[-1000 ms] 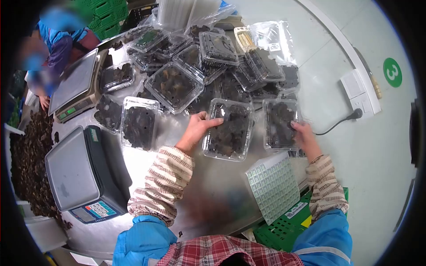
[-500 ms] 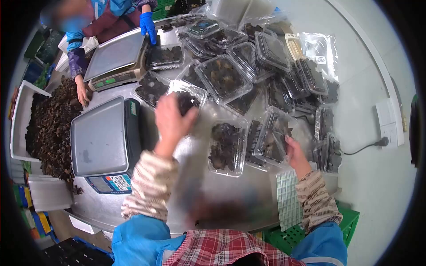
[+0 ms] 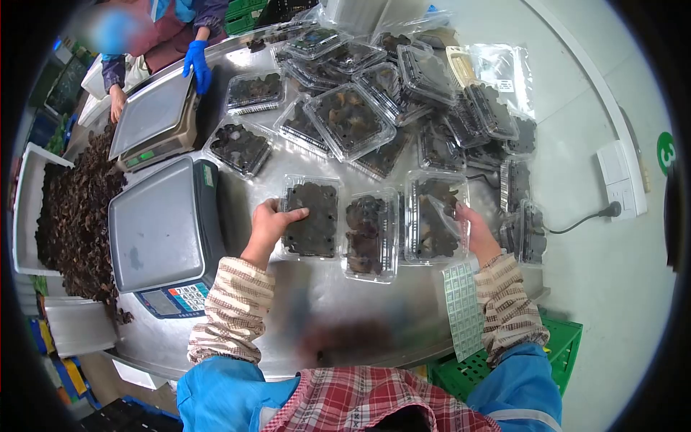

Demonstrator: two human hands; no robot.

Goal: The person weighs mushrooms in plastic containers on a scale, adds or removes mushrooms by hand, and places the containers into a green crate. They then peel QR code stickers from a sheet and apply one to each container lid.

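Three clear plastic clamshell boxes of dark, wood-ear-like fungus stand side by side on the metal table. My left hand (image 3: 271, 227) grips the near left edge of the left box (image 3: 314, 216), with its thumb over the lid. Between my hands, untouched, is the middle box (image 3: 371, 234). My right hand (image 3: 476, 232) is closed on the right edge of the right box (image 3: 434, 223); the fingers underneath are hidden. A sheet of small labels (image 3: 462, 309) lies beside my right sleeve.
A digital scale (image 3: 155, 230) stands left, near a heap of loose dark fungus (image 3: 79, 216). Piled boxes (image 3: 349, 119) cover the table's back. Across the table, a co-worker's gloved hand (image 3: 196, 65) is at a second scale (image 3: 155, 115). A power cord (image 3: 586, 219) hangs right.
My left hand has brought a box from the pile toward me, to the left of the middle box. The right box now sits straighter beside it. The co-worker's hands have moved to the second scale.
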